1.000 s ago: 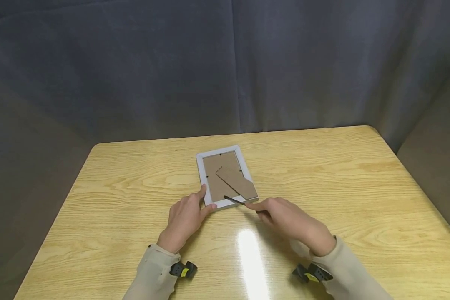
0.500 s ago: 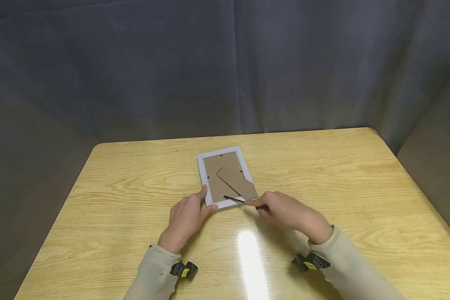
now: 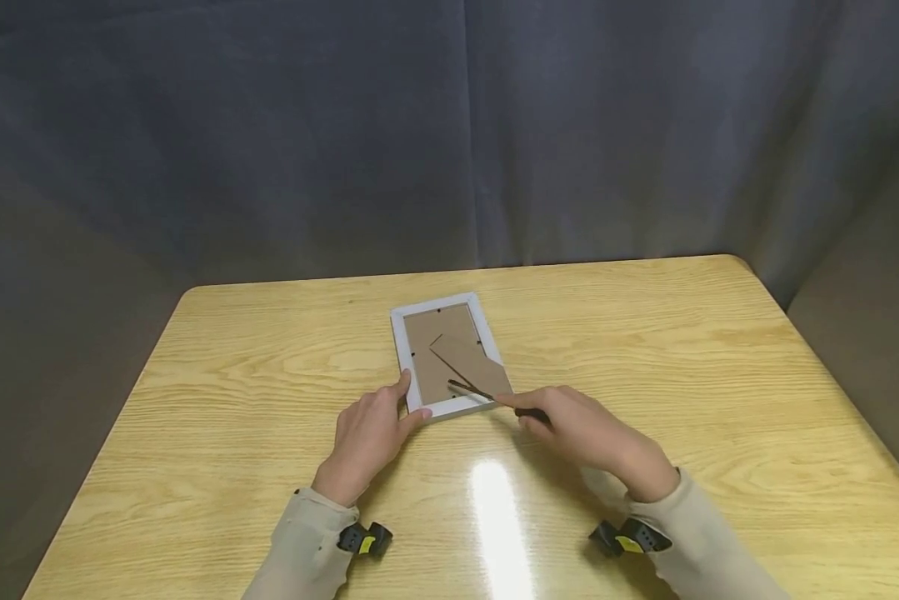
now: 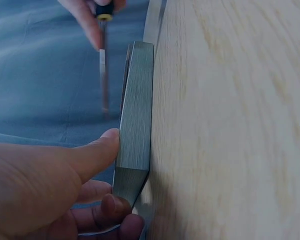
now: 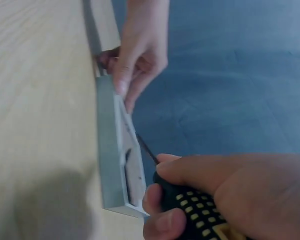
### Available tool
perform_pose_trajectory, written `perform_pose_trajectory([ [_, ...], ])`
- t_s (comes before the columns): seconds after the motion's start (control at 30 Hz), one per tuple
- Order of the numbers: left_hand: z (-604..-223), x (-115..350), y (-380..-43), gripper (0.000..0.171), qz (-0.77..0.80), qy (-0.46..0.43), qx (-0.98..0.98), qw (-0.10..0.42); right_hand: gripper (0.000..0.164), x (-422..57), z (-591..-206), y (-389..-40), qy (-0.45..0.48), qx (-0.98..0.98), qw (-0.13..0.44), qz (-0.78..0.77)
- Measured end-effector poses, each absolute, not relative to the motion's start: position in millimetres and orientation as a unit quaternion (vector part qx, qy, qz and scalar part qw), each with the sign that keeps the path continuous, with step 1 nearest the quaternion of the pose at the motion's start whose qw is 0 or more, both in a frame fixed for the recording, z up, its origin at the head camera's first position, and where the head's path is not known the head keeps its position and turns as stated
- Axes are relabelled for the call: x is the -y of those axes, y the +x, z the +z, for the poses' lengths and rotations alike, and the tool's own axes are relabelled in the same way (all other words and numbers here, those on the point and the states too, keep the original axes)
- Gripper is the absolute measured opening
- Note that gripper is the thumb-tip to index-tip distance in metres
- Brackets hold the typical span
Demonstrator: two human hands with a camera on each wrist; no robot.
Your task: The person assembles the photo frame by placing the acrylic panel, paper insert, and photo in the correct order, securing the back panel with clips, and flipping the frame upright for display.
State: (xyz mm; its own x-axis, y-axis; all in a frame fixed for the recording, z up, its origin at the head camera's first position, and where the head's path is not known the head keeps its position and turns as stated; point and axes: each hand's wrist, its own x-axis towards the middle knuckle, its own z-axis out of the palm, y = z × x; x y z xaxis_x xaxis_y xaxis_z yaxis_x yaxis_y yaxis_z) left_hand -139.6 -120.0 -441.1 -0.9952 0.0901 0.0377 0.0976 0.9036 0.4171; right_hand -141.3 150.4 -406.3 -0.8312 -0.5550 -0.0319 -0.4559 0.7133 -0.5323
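Note:
A picture frame (image 3: 483, 321) with a pale grey border lies face down on the table, its brown backing board (image 3: 428, 371) and easel stand (image 3: 473, 358) facing up. My left hand (image 3: 368, 435) holds the frame's near left corner, thumb on the near edge and fingers along the left side. In my right hand (image 3: 586, 432) is a screwdriver (image 5: 196, 205) with a dark, yellow-dotted handle, index finger stretched along its shaft. The shaft reaches over the near edge, its tip just above the backing. Near the tip, a small dark tab (image 3: 453, 397) shows at the board's near edge.
Beneath the frame is a light wood table (image 3: 269, 350), with a bright reflection on its near part. Dark grey curtains (image 3: 307, 150) hang behind and at both sides. Black wrist cameras (image 3: 367, 540) are worn at both cuffs.
The screwdriver tip has risen slightly off the backing's near edge and moved a little away from me, uncovering the small tab. My left hand keeps its hold on the frame.

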Motion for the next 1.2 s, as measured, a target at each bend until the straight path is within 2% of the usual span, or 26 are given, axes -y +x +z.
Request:
perform_pose_trajectory([
  [0.27,-441.8,120.0,-140.0,0.073,-0.219,-0.05,0.974,0.011,0.042,-161.9,-395.2,-143.8,-0.247,-0.928,0.045,-0.275],
  [0.67,-441.3,119.2,-138.6,0.073,-0.221,-0.045,0.974,0.011,0.047,-182.8,-401.3,-156.2,-0.137,-0.954,-0.031,-0.264],
  [0.8,-440.1,118.9,-138.0,0.072,-0.219,-0.043,0.975,0.008,0.053,-187.3,-406.5,-161.4,-0.104,-0.955,-0.046,-0.276],
  [1.2,-439.6,118.6,-138.3,0.072,-0.219,-0.043,0.975,0.007,0.053,-201.9,-418.6,-172.3,-0.074,-0.951,-0.066,-0.292],
])
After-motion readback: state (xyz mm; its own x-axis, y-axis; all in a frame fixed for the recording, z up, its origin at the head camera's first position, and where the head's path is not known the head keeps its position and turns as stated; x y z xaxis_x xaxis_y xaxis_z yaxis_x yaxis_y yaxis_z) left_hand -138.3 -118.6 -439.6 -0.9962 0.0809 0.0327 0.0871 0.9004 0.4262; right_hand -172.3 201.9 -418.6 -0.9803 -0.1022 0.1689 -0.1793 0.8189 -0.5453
